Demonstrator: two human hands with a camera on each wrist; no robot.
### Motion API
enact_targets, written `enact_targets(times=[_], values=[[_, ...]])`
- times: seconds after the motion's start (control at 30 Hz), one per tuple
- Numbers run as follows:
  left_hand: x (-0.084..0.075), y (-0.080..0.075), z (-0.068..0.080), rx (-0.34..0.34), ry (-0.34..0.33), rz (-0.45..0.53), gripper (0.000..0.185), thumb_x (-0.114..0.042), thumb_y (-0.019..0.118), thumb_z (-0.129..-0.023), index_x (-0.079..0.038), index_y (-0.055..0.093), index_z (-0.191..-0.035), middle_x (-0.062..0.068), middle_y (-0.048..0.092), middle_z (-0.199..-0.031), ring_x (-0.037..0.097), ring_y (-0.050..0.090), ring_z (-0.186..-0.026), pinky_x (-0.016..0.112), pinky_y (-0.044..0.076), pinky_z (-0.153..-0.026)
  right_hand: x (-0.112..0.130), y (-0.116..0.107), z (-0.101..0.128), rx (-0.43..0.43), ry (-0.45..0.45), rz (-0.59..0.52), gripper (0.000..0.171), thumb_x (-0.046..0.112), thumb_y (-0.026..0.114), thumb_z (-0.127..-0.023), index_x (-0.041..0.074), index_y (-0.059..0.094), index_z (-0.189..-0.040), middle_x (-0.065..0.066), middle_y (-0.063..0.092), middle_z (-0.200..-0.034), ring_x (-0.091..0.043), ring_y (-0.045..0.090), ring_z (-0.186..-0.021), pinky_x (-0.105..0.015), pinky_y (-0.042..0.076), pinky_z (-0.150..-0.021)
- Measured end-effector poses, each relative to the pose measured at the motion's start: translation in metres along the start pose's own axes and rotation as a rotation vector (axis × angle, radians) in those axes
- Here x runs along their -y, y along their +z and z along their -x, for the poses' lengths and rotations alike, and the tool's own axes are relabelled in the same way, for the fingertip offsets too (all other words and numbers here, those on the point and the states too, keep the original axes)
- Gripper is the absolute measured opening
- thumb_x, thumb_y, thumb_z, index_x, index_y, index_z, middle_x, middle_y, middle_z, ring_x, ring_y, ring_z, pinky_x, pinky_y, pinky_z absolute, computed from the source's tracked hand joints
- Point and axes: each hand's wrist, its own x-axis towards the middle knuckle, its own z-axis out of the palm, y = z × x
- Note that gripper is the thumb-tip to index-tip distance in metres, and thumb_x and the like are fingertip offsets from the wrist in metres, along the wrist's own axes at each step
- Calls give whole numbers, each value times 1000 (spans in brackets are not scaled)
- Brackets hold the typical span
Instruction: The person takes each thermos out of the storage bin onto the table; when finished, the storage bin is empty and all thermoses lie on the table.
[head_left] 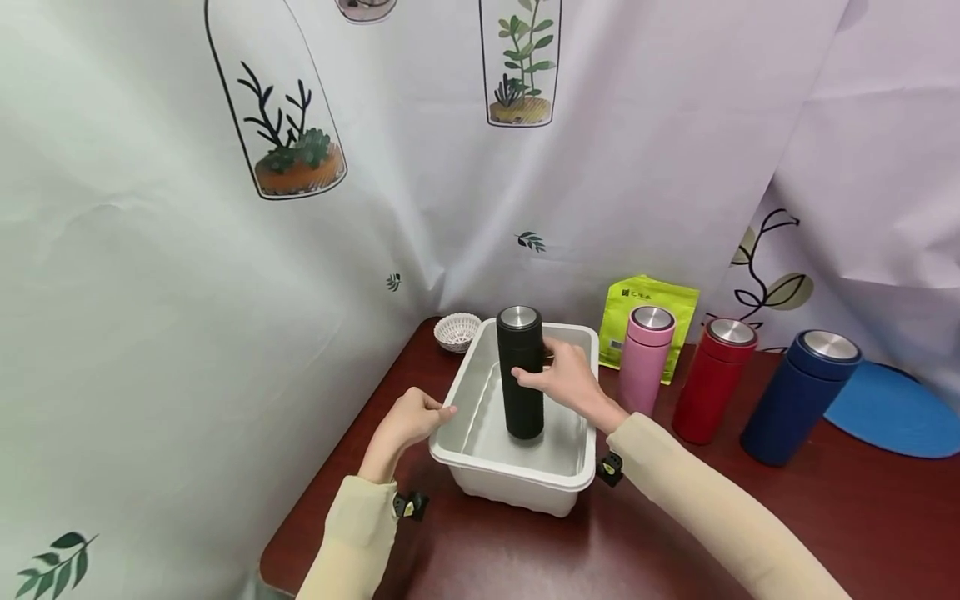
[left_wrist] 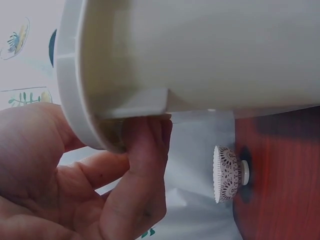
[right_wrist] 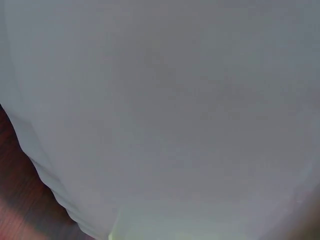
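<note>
A black thermos [head_left: 522,375] with a silver lid top stands upright inside a white plastic basin [head_left: 517,473]. My right hand [head_left: 566,377] holds the thermos from its right side, thumb across the front. At the basin's left edge my left hand [head_left: 412,417] grips the rim; in the left wrist view that hand [left_wrist: 125,190] has its fingers curled under the rim [left_wrist: 70,65]. Whether the thermos's base touches the basin floor I cannot tell. The right wrist view is filled by the basin's blurred outer wall [right_wrist: 160,110], so neither the right hand nor the thermos appears there.
Right of the basin stand a pink thermos [head_left: 646,358], a red thermos [head_left: 712,379] and a blue thermos [head_left: 798,400]. A yellow-green pouch [head_left: 637,287] is behind the pink one. A blue mat [head_left: 892,412] lies far right. Behind the basin's left corner sits a patterned bowl [head_left: 456,331].
</note>
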Motion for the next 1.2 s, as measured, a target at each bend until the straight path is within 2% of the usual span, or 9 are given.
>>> enact_targets(times=[0.27, 0.5, 0.7, 0.8, 0.97, 1.2], values=[[-2, 1, -2, 4, -6, 5, 30, -22, 71, -89, 6, 75, -98, 19, 73, -99, 22, 68, -87, 37, 55, -75, 3, -13, 9, -32, -42, -14, 40, 37, 82, -75, 15, 68, -104, -1, 73, -92, -19, 69, -87, -39, 54, -77], [-2, 2, -3, 5, -15, -1, 30, -23, 71, -89, 6, 75, -98, 17, 73, -96, 21, 68, -85, 37, 55, -74, 6, -28, 17, -82, -55, -37, 38, 31, 84, -74, 14, 69, -105, -3, 73, -93, -22, 70, -88, -46, 55, -78], [-1, 2, -3, 3, -16, -5, 30, -24, 71, -88, 5, 76, -97, 16, 73, -95, 20, 66, -84, 37, 54, -75, 9, -45, 27, -138, -28, -19, 41, 31, 83, -76, 10, 68, -108, -7, 73, -95, -25, 70, -90, -43, 56, -77], [-1, 2, -2, 5, -14, -6, 31, -24, 71, -88, 5, 76, -97, 16, 73, -95, 20, 67, -86, 37, 54, -77, 11, -53, 30, -167, -36, -28, 39, 29, 82, -78, 9, 68, -109, -9, 73, -95, -26, 70, -90, -44, 56, -76], [-1, 2, -3, 5, -20, -10, 31, -25, 71, -88, 4, 76, -98, 16, 74, -95, 20, 67, -87, 38, 54, -78, 19, -65, 34, -205, -55, -46, 38, 28, 81, -79, 10, 69, -109, -8, 74, -96, -25, 70, -88, -39, 55, -72], [-1, 1, -3, 6, -18, -6, 32, -24, 70, -89, 6, 75, -100, 18, 73, -97, 21, 68, -87, 37, 55, -76, 29, -80, 42, -254, -97, -81, 39, 19, 80, -80, 3, 67, -113, -14, 72, -104, -30, 71, -92, -44, 56, -82]])
